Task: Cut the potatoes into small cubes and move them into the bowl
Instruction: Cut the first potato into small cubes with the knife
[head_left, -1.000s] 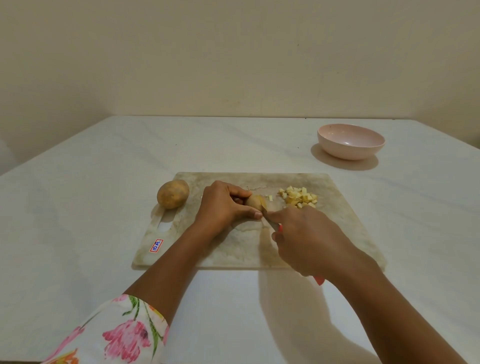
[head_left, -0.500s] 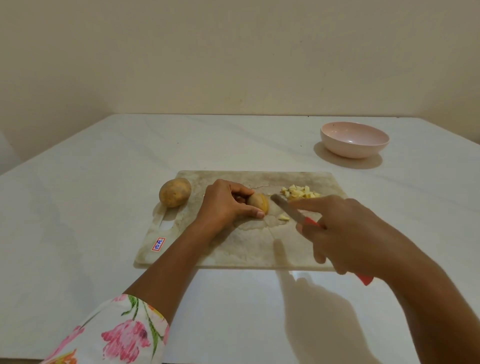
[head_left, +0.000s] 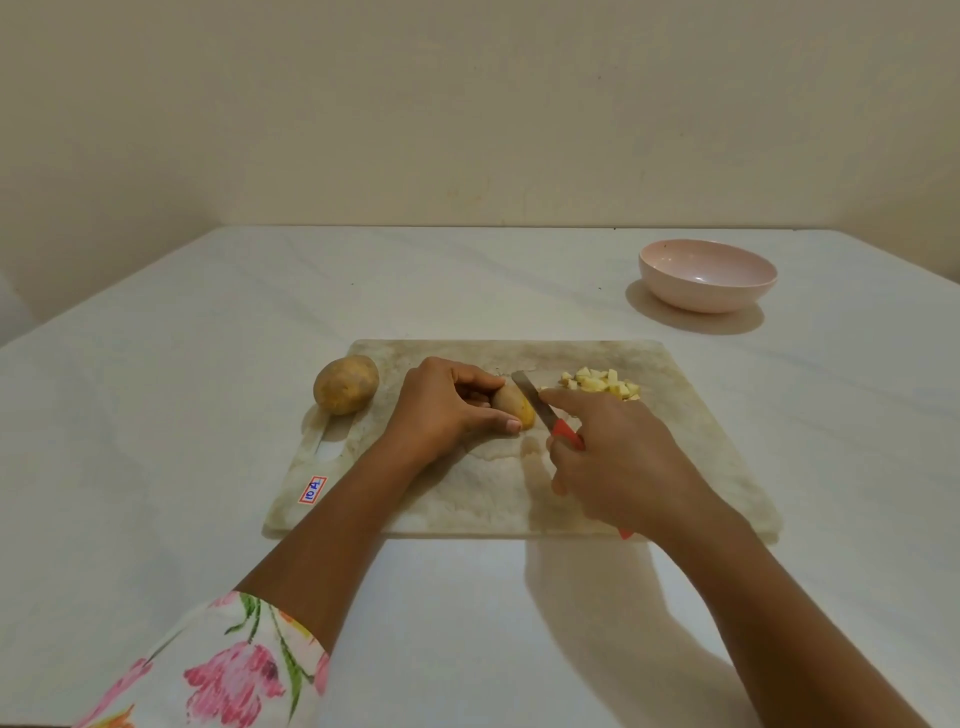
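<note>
On the marbled cutting board (head_left: 691, 467), my left hand (head_left: 447, 410) pins down a partly cut potato piece (head_left: 514, 404). My right hand (head_left: 618, 457) grips a red-handled knife (head_left: 540, 408), index finger along the blade's back, with the blade resting against the piece's right end. A pile of small potato cubes (head_left: 602, 383) lies on the board behind my right hand. A whole potato (head_left: 345, 384) sits at the board's left edge. The pink bowl (head_left: 707, 275) stands empty at the back right of the table.
The board has a handle slot and a red-and-blue sticker (head_left: 313, 489) at its near left corner. The white table (head_left: 156, 415) meets a plain wall at the back.
My right hand swung out to the right with the knife, then came back; the blade now lies against the potato piece. The left hand has stayed on the piece.
</note>
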